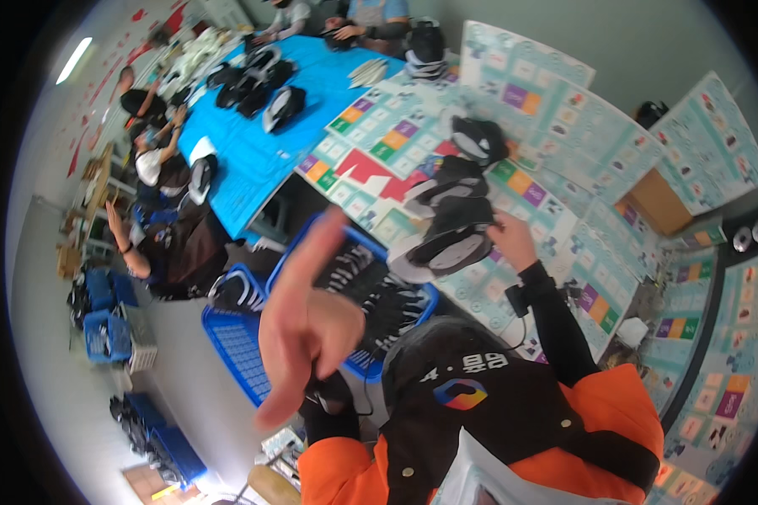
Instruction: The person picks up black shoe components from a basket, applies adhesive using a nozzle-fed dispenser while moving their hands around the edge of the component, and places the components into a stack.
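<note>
A worker's right hand (511,238) clamps its fingers on a black shoe (446,246) atop a leaning stack. The left hand (307,324) hangs raised, fingers apart and empty; the unsupported stack could topple onto the chart-covered table (556,126).

The shoe uppers (446,227) looked like matt black cloth with grey rubbery soles; the worktop (564,135) carried glossy printed paper sheets; the crates (236,349) were blue plastic

Blue crates (236,345) sit beside a blue-covered table (253,160).

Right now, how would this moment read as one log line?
left hand: raised, empty | right hand: on stacked black shoe pieces | table
</note>
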The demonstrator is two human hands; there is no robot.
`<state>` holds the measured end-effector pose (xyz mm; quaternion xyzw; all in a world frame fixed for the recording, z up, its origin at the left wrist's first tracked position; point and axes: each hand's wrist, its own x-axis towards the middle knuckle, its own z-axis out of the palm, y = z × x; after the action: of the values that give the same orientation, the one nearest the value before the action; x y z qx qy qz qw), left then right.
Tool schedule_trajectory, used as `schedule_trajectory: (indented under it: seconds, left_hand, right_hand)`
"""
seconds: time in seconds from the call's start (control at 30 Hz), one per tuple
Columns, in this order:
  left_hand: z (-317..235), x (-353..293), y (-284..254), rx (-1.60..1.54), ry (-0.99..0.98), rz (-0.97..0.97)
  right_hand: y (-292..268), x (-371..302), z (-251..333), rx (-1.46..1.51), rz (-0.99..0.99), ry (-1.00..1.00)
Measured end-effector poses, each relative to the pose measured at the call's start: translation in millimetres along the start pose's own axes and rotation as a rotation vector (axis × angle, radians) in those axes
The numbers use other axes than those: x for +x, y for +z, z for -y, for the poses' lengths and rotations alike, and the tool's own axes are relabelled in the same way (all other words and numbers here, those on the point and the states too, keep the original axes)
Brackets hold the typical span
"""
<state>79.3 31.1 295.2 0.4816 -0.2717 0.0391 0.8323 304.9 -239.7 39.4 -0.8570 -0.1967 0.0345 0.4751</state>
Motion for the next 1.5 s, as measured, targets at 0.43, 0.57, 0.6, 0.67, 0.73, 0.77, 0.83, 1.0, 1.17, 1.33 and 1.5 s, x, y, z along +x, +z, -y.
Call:
schedule_trajectory:
  seconds: [0.43,0.57,0.6,0.67,0.73,0.77,0.83,1.0,1.17,1.33,1.5]
  left_hand:
    - [222.3,24.3,-45.8,1.363,-0.102,-0.445]
    - [226.8,12.3,-55.8,1.255,-0.064,-0.54]
    - [227.2,7.5,-51.3,1.17,-0.147,-0.523]
    - [233.5,-1.6,-50.9,1.076,-0.245,-0.498]
    - [239.8,-17.7,-56.5,1.08,-0.197,-0.455]
    - [244.4,-23.7,-57.8,1.013,-0.169,-0.456]
    - [251.7,-27.9,-55.8,1.035,-0.144,-0.461]
    - [260.2,-35.3,-49.2,1.093,-0.17,-0.576]
    - [255.9,-25.8,-62.2,0.696,-0.481,-0.623]
    - [242.4,-5.1,-71.1,0.116,-0.668,-0.596]
    - [248.5,13.2,-61.8,0.287,-0.667,-0.401]
  right_hand:
    - [-32.8,-33.9,76.7,-0.095,-0.129,-0.362]
    - [-29.9,-43.0,44.1,0.271,-0.165,-0.215]
    - [-30.3,-46.7,39.7,0.333,-0.147,-0.184]
    - [-30.8,-49.5,30.4,0.386,-0.132,-0.095]
    - [-29.2,-54.5,31.7,0.484,-0.076,-0.113]
    - [-30.5,-57.4,33.6,0.477,-0.045,-0.085]
    - [-29.6,-59.8,30.2,0.507,-0.031,-0.053]
    - [-34.2,-64.4,23.8,0.564,0.073,0.091]
    - [-59.9,-42.2,12.2,0.655,0.457,0.166]
    - [-29.6,-40.4,18.7,0.579,0.225,0.039]
    - [-47.2,-68.3,70.9,-0.362,0.056,-0.42]
